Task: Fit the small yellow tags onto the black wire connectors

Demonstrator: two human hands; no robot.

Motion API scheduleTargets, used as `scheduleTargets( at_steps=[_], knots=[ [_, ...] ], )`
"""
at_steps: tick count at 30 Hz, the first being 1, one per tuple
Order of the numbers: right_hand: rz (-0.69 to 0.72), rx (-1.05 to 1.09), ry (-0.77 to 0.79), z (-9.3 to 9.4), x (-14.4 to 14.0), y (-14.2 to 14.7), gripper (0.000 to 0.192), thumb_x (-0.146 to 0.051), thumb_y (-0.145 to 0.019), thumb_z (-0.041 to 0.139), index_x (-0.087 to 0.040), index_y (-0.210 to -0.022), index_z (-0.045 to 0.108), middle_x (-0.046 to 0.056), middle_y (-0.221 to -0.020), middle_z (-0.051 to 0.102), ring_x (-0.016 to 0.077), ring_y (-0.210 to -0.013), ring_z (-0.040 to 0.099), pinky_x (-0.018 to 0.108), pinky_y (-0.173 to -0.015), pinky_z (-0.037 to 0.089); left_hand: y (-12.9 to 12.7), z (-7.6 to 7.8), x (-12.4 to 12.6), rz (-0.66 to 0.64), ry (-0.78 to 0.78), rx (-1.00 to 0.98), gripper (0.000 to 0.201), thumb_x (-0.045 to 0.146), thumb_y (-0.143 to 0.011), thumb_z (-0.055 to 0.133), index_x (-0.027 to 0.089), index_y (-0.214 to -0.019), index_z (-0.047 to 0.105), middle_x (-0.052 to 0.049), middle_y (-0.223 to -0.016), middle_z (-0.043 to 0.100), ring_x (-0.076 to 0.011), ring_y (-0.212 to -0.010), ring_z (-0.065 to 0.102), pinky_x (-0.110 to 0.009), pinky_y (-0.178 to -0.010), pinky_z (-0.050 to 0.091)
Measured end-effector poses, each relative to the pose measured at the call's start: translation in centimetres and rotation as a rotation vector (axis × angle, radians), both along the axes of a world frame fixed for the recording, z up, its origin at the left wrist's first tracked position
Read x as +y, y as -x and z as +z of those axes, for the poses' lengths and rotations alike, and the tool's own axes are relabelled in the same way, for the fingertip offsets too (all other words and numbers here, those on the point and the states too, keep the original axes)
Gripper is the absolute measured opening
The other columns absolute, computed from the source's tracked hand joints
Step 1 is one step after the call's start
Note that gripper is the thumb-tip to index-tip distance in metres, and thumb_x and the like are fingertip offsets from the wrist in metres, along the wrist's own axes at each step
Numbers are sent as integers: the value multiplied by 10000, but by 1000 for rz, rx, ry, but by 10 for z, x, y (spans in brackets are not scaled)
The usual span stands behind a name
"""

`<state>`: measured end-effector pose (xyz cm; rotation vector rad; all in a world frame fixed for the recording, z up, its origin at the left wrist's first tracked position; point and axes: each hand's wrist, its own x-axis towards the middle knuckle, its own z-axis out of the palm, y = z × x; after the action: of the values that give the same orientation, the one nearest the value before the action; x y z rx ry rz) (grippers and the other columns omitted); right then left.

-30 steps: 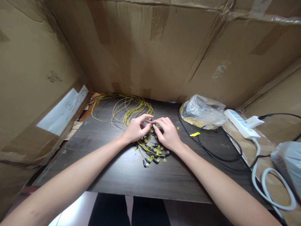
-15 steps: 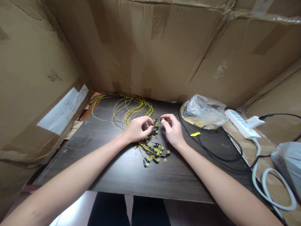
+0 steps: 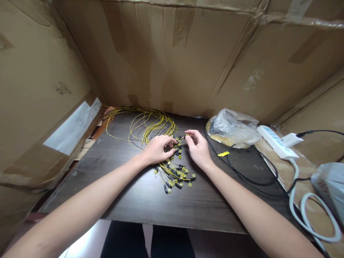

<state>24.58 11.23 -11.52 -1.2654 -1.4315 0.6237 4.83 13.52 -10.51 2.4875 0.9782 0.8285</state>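
Note:
Between the thumb and fingertips of my right hand [image 3: 198, 146] is a small black-and-yellow connector [image 3: 186, 135] on a thin lead. Just to its left, my left hand [image 3: 159, 149] curves over the bunch, thumb and forefinger apart; what lies beneath its palm is hidden. Several loose connectors [image 3: 177, 179], black with clear yellow ends, are heaped below and between the hands on the dark table [image 3: 139, 204]. Their thin yellow wires [image 3: 158, 123] run under my left hand into a loose coil behind it.
A clear plastic bag [image 3: 232, 127] with yellowish contents sits at the back right. Beside it are a black cable [image 3: 242, 176] with a yellow tag [image 3: 223, 154] and a white power strip [image 3: 276, 141]. Cardboard walls [image 3: 166, 64] stand behind and at both sides.
My left thumb and forefinger have parted and the hand sits slightly lower. My right hand stays nearly in place, still pinching the connector, which has tilted a little.

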Motion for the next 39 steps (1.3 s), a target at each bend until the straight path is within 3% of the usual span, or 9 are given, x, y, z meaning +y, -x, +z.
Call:
scheduleTargets(
  at_steps=[7, 14, 17, 21, 29, 34, 39],
  knots=[
    [-81, -221, -70, 3, 0, -5, 173, -289, -879, 544, -200, -968, 663, 67, -871, 712, 230, -767, 637, 368, -757, 486, 0, -1, 0, -11, 2, 3, 193, 194, -851, 648, 182, -1040, 683, -33, -862, 701, -197, -797, 631, -350, -787, 485],
    [-134, -495, -88, 1, 3, -13, 199, -201, -873, 512, -219, -971, 685, 82, -982, 723, 299, -972, 604, 465, -903, 416, 0, 0, -1, 3, -7, -14, 180, 189, -852, 636, 185, -1025, 684, -28, -852, 704, -186, -767, 625, -333, -765, 486],
    [-181, -460, -156, 3, 3, -13, 189, -154, -827, 506, -207, -904, 670, 85, -984, 687, 291, -982, 573, 449, -916, 408, -1, 2, -2, 44, 17, -48, 139, 221, -879, 614, 181, -1001, 667, -30, -849, 699, -175, -740, 617, -311, -726, 477],
    [-200, -336, -226, 7, 3, -12, 150, -163, -765, 507, -193, -821, 644, 62, -866, 655, 247, -847, 565, 398, -843, 429, -1, 2, -2, 124, 108, -125, 108, 281, -925, 573, 176, -944, 591, -12, -796, 662, -147, -658, 587, -277, -641, 442],
    [-254, 32, -102, 12, 14, -25, 151, -253, -722, 528, -181, -769, 652, 33, -755, 636, 185, -691, 554, 308, -664, 434, -1, 1, 0, 173, -13, -278, 113, 256, -936, 553, 179, -857, 528, -11, -808, 595, -132, -664, 545, -269, -653, 440],
    [-195, 14, -121, 12, 11, -21, 129, -257, -747, 546, -181, -797, 637, 37, -784, 643, 184, -705, 573, 300, -649, 444, -1, 2, -2, 153, -61, -278, 105, 205, -912, 593, 176, -823, 544, 9, -758, 590, -115, -622, 519, -252, -620, 421],
    [-57, -222, -227, 13, -1, -12, 123, -201, -819, 517, -186, -839, 637, 38, -791, 646, 182, -696, 577, 302, -644, 444, -1, 2, -1, 143, -57, -280, 107, 194, -905, 603, 172, -815, 548, 11, -747, 600, -110, -617, 524, -245, -614, 418]
  ],
)
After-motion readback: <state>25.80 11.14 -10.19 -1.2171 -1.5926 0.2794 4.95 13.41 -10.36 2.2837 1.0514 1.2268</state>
